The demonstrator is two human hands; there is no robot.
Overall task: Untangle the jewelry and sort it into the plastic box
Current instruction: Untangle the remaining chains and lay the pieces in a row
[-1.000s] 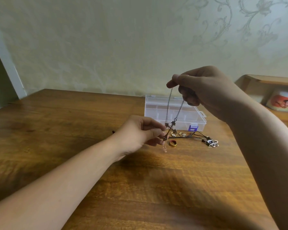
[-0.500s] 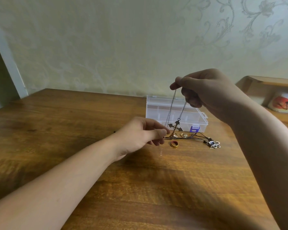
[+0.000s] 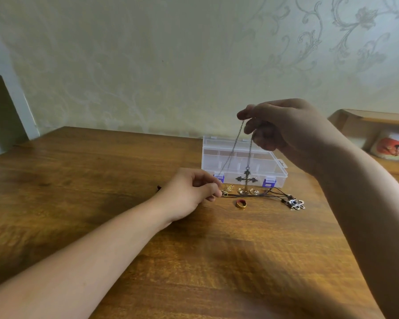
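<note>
My right hand pinches a thin metal chain above the table, and a dark cross pendant hangs from it in front of the clear plastic box. One strand of the chain slants down to my left hand, whose curled fingertips pinch it low over the table. A small gold chain lies right beside those fingertips. Gold earrings, a black cord with a silver blue-eyed charm, and a gold-and-red ring lie on the wood in front of the box.
The box's lid is shut, with two purple latches at its front. The wooden table stretches towards me. A wooden shelf with a white and orange mug stands at the right, the wall close behind.
My left hand let go of the cross and dropped lower towards the table. The cross swung right and now hangs in front of the box. The right hand stayed raised.
</note>
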